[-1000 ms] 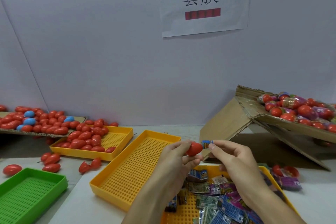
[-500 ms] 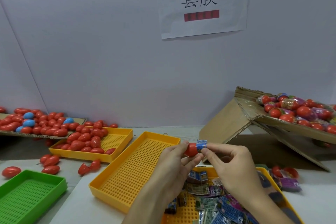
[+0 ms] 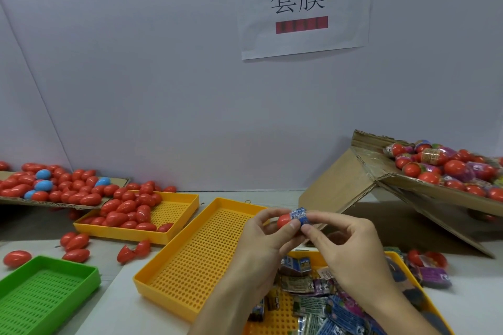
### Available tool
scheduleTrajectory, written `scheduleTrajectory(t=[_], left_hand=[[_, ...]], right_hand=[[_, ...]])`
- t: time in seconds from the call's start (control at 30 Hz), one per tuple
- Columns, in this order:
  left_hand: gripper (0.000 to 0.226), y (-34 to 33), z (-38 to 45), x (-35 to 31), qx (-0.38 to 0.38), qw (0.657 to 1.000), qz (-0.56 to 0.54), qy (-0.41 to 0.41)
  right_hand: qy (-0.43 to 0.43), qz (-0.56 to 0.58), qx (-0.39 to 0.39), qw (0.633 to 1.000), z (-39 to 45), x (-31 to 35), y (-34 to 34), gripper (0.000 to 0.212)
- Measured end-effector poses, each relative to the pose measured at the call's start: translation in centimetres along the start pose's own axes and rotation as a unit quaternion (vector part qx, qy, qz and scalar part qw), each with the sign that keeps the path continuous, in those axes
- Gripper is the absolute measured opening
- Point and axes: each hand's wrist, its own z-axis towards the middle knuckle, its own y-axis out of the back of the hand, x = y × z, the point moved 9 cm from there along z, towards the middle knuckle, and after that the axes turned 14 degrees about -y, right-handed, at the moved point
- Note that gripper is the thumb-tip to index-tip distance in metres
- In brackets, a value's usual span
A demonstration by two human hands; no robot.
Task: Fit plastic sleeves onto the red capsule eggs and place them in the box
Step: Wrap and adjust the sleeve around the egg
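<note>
I see my left hand pinching a red egg while my right hand pinches the blue sleeve partway over its right end. Both are held above an empty yellow tray. The box of sleeved eggs sits right of my hands; loose sleeves lie below them.
</note>
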Motion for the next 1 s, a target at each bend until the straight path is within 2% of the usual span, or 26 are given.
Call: scheduleTrajectory(t=[0.23, 0.37, 0.6, 0.87, 1.0], left_hand=[[0.045, -0.2, 0.3, -0.9, 0.046, 0.985, 0.144, -0.083], [0.034, -0.7, 0.1, -1.2, 0.072, 0.976, 0.181, -0.097], [0.020, -1.5, -0.2, -1.1, 0.092, 0.978, 0.164, -0.092], [0.031, -1.2, 0.0, -1.3, 0.091, 0.967, 0.216, -0.102], [0.030, -1.2, -0.1, -1.4, 0.089, 0.965, 0.222, -0.106]], right_hand=[[0.002, 0.074, -0.003, 0.997, 0.4, 0.3, 0.5, 0.007], [-0.024, 0.107, 0.013, 0.994, 0.5, 0.1, 0.3, 0.025], [-0.071, 0.130, 0.005, 0.989, 0.9, -1.3, 0.5, 0.015], [-0.089, 0.141, 0.006, 0.986, 0.8, -1.4, 0.3, 0.024], [-0.100, 0.160, 0.008, 0.982, 0.8, -1.4, 0.3, 0.018]])
